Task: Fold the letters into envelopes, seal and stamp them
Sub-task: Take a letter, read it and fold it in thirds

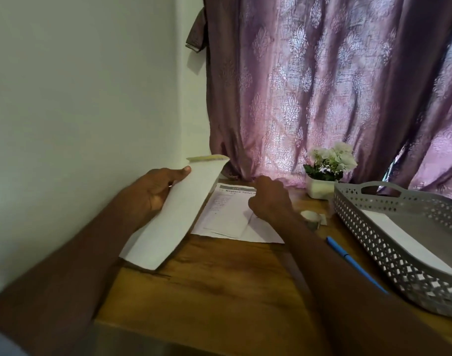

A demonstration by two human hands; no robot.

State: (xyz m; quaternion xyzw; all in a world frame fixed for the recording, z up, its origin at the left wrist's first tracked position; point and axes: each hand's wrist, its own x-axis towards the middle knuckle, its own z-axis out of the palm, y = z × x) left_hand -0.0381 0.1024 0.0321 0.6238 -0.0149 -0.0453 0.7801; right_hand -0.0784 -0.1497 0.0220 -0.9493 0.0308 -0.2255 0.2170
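Observation:
My left hand grips a long white envelope, lifted off the wooden table and tilted, its open flap with a yellowish strip at the far end. My right hand has its fingers curled down onto the printed letters that lie on the table near the curtain. One sheet shows a heading and lines of text. Whether those fingers pinch a sheet is hidden by the hand itself.
A grey perforated basket with white paper inside stands at the right. A blue pen lies beside it. A small roll of tape or stamps sits behind my right wrist. A white pot of flowers stands against the purple curtain.

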